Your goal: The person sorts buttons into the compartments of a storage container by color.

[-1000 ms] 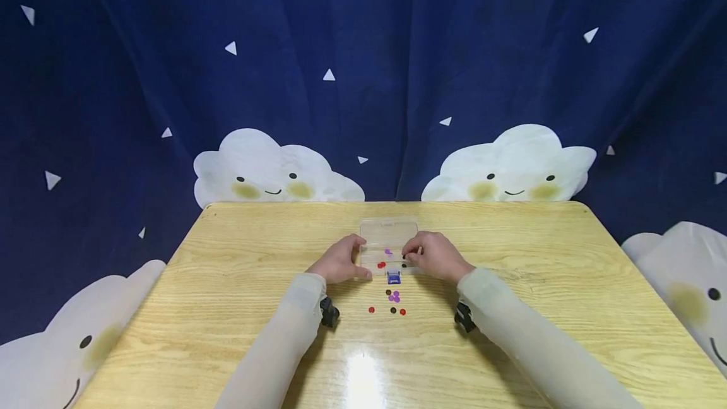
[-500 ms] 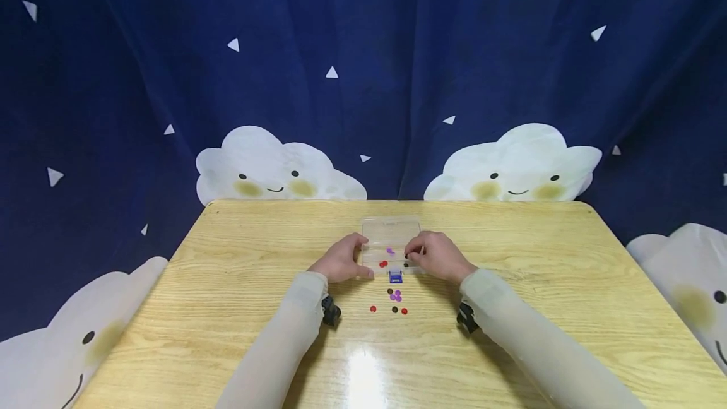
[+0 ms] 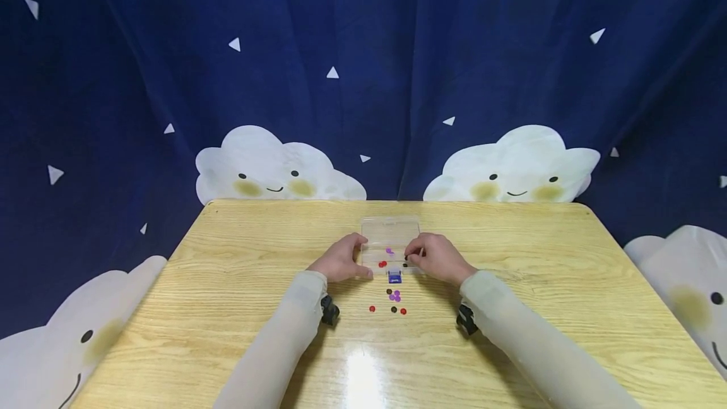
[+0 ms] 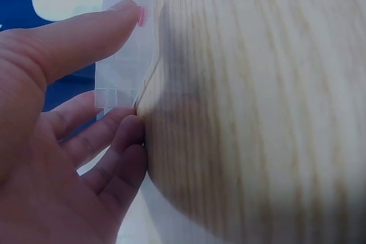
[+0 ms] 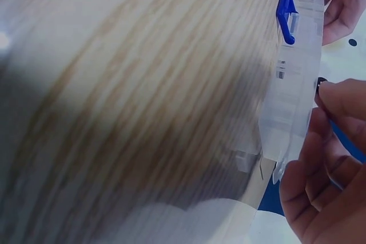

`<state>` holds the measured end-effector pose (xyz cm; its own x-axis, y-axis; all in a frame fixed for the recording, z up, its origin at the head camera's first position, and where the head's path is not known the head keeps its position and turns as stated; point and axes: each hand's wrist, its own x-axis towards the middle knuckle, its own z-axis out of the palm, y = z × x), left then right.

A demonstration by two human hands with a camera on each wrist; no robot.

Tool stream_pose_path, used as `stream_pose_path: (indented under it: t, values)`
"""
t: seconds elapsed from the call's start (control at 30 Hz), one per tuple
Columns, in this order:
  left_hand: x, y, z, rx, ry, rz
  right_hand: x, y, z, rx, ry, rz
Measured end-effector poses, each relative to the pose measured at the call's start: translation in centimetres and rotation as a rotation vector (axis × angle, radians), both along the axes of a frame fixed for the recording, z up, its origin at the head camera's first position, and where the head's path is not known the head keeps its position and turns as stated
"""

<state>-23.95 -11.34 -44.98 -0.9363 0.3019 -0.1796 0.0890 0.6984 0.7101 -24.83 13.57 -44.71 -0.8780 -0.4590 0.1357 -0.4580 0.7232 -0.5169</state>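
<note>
A clear plastic box [image 3: 372,257] lies on the table with its lid [image 3: 390,230] tipped back and a blue latch [image 3: 394,277] at the front. My left hand [image 3: 339,260] grips its left end, thumb along the front wall in the left wrist view. Over the right end, my right hand [image 3: 438,259] pinches a small black disc [image 5: 321,82] between thumb and index finger. Inside the box are red discs [image 3: 382,264], purple discs [image 3: 389,251] and another black disc [image 3: 406,265]. The exact kind of the discs is too small to tell.
In front of the box, purple discs [image 3: 395,296] lie close together beside a black disc [image 3: 389,291]. Nearer me are a red disc [image 3: 372,309], a black disc [image 3: 394,310] and another red disc [image 3: 403,312]. A blue curtain [image 3: 363,81] hangs behind the wooden table [image 3: 255,257].
The head view shifts slightly. Both hands stay at the box, and the right hand still pinches the black disc over its right end.
</note>
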Motion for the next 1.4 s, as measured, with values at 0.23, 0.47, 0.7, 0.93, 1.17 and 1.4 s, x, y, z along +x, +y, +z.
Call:
stream_pose_path:
  t: [0.23, 0.47, 0.7, 0.93, 1.17, 1.4]
  values:
    - [0.0, 0.0, 0.0, -0.017, 0.004, 0.005, 0.1, 0.0, -0.1, -0.004, -0.007, -0.002]
    - [-0.1, 0.1, -0.2, -0.004, -0.001, 0.012, 0.3, 0.0, -0.2, -0.006, 0.003, 0.0]
    - [-0.2, 0.0, -0.3, -0.009, 0.01, 0.002, 0.4, 0.1, 0.0, -0.007, 0.01, 0.001]
    - [-0.2, 0.1, -0.3, -0.003, 0.001, 0.007, 0.9, -0.1, 0.3, -0.042, 0.004, 0.03]
    - [-0.4, 0.1, -0.3, -0.01, 0.016, 0.001, 1.6, -0.6, 0.8, -0.043, -0.017, 0.051]
    - [-0.2, -0.1, -0.3, 0.011, 0.008, 0.001, 2.7, -1.1, 1.1, 0.012, -0.025, 0.076]
